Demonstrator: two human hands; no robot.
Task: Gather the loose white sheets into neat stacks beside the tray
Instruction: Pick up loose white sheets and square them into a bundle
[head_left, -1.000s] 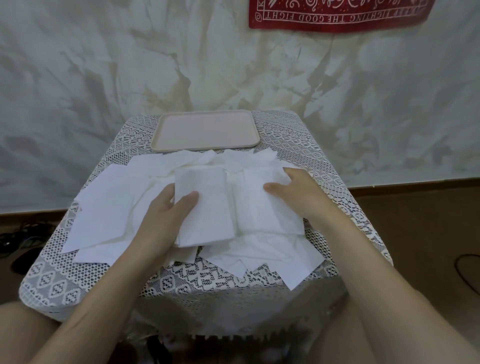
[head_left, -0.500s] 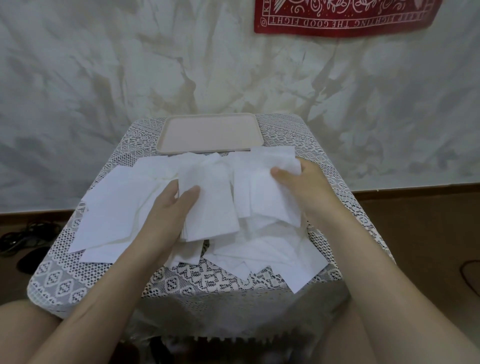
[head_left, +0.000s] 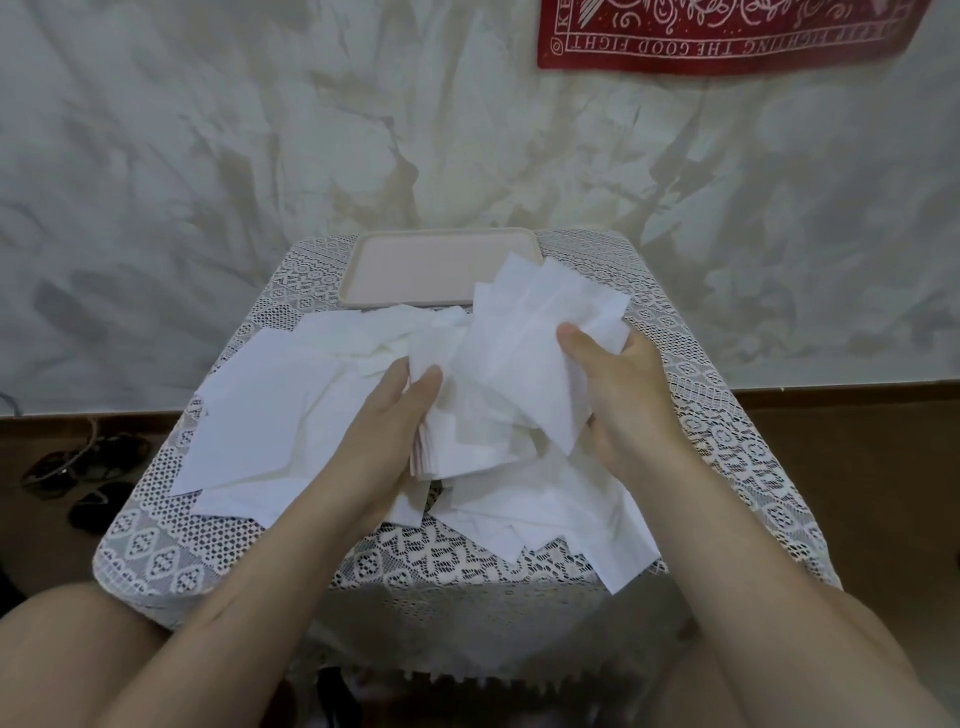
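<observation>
Loose white sheets (head_left: 270, 410) lie scattered over a small table with a lace cloth (head_left: 171, 545). My left hand (head_left: 384, 431) grips a neat stack of sheets (head_left: 457, 447) from its left side, thumb on top. My right hand (head_left: 618, 400) holds a fanned bunch of sheets (head_left: 535, 343) lifted off the table, thumb pressed on its front face. The bunch overlaps the stack and hides the near right corner of the pale pink tray (head_left: 415, 270) at the table's far edge. More sheets (head_left: 571, 525) lie under and in front of my hands.
A marbled wall stands right behind the table, with a red cloth banner (head_left: 727, 36) hanging at the top right. Dark shoes and a cable (head_left: 88, 483) lie on the brown floor to the left. My bare knees flank the table's near edge.
My right hand has lifted a bunch of sheets off the table and brought it up and left toward the stack. My left hand now holds the stack raised. The camera has tilted.
</observation>
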